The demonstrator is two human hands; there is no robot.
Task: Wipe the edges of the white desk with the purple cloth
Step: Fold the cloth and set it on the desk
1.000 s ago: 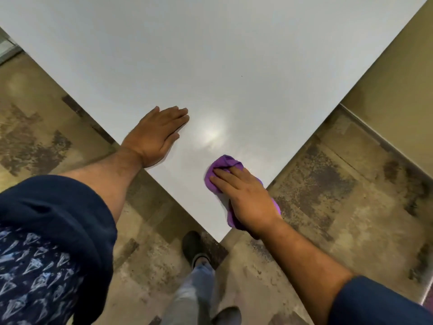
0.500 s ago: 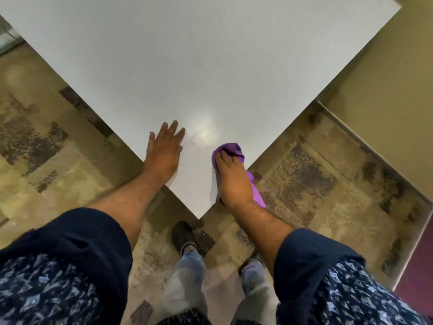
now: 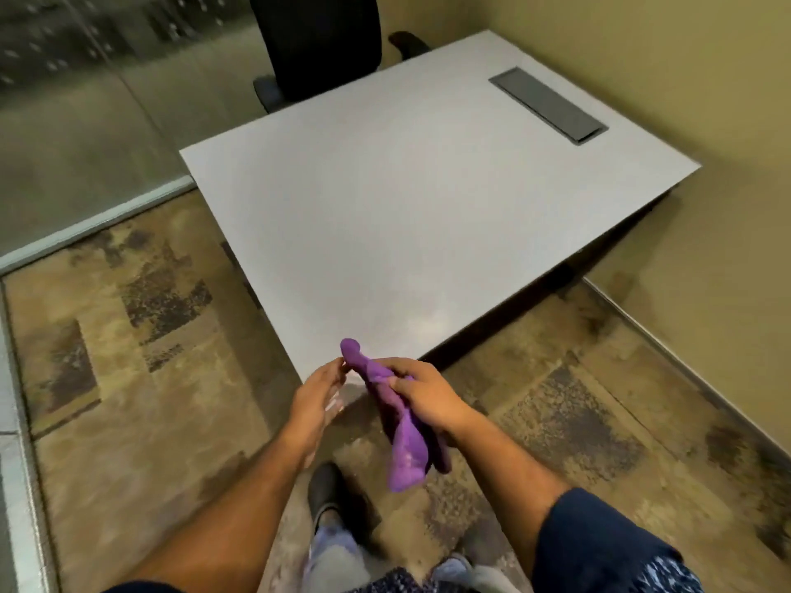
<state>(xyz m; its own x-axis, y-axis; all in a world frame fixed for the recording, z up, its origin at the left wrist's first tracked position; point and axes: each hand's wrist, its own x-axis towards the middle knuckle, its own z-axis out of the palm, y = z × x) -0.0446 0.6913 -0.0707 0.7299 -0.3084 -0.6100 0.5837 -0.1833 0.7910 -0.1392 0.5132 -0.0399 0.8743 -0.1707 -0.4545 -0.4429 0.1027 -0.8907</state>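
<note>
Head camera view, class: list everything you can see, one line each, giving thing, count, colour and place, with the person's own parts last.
desk: 1, white, centre, near corner by the hands
cable hatch: 1, grey, set in the desk's far right
office chair: 1, black, behind the desk
carpet: 1, brown patchy, floor
wall: 1, beige, right
purple cloth: 1, hanging from right hand
left hand: 1, touching cloth's top
right hand: 1, gripping cloth

Purple cloth (image 3: 402,425) bunched, hanging off white desk (image 3: 406,216) corner, desk bare
</note>
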